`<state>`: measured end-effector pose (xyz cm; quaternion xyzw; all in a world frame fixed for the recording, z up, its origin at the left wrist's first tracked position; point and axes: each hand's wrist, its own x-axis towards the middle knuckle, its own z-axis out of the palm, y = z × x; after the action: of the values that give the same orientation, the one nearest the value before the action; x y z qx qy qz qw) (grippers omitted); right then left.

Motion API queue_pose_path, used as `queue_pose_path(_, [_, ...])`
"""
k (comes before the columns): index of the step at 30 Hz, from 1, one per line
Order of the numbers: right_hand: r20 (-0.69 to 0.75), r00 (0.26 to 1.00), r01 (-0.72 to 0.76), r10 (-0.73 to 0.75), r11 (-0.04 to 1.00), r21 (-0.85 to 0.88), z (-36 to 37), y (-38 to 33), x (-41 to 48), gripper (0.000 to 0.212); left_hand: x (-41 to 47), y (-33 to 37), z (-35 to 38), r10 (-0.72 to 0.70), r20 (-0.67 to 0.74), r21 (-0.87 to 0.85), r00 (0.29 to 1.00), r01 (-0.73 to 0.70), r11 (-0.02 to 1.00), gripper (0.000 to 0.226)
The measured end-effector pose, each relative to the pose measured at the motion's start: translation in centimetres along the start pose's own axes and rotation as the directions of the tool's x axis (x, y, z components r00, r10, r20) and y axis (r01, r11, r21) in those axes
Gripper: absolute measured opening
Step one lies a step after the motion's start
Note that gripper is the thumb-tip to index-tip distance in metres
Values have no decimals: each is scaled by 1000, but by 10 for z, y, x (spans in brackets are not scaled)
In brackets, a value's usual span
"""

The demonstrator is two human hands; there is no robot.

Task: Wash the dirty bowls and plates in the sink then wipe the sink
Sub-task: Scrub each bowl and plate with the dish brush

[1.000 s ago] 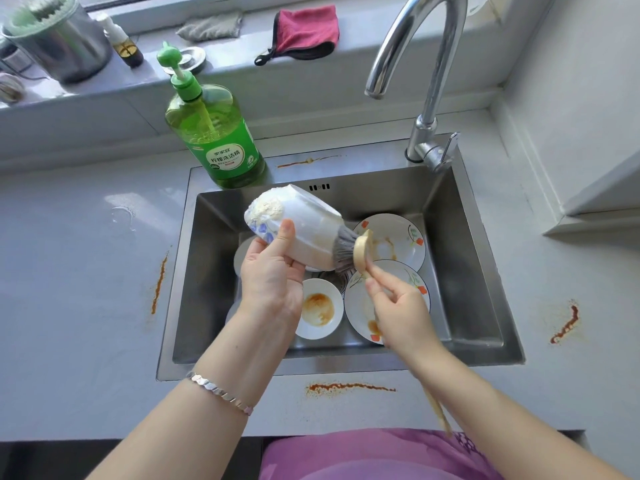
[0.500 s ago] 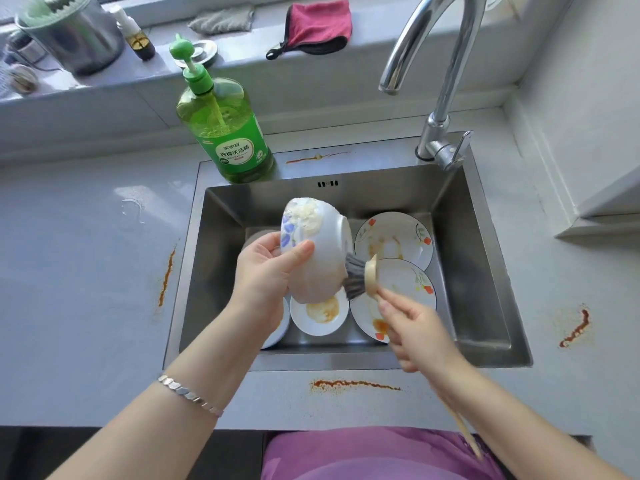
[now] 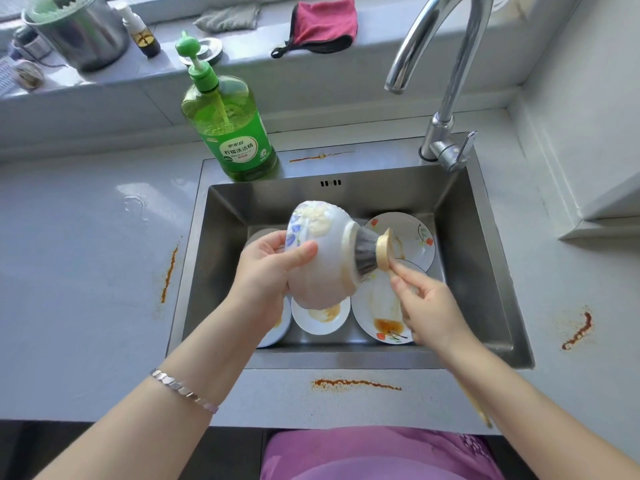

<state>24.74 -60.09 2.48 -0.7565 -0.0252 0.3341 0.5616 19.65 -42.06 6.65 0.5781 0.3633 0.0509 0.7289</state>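
— Over the sink (image 3: 478,258), what's changed?
— Your left hand (image 3: 266,271) grips the bowl (image 3: 322,258), now tipped lower above the plates (image 3: 412,233). Your right hand (image 3: 429,306) pinches the brush (image 3: 370,251), bristles in its mouth.

Your left hand (image 3: 266,271) grips a white bowl (image 3: 318,261) tipped on its side above the sink (image 3: 485,271) — your right hand (image 3: 426,306) pinches the brush (image 3: 372,251), bristles pressed into the bowl's opening. Stained plates (image 3: 412,237) lie below. A green soap bottle (image 3: 232,133) stands at the sink's back left corner, the tap (image 3: 446,81) at back right.
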Motion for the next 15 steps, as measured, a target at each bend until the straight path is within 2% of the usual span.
queue_pose_path(4, [99, 990, 99, -101, 995, 28, 16, -3, -24, 38, 9, -5, -4, -39, -135, -86, 990, 27, 996, 5])
queue_pose_path(9, [77, 984, 167, -162, 985, -54, 10, -17, 2, 37, 3, -17, -1, -75, -81, -14, 994, 75, 997, 8])
queue_pose_path(12, [46, 990, 135, -131, 986, -94, 1, -19, 17, 37, 1, -17, -3, -51, -59, 28, 997, 53, 998, 9])
queue_pose_path(15, [49, 999, 27, -21, 992, -124, -1, -6, 19, 37, 2, -16, -7, -49, -60, 43, 997, 52, 998, 10])
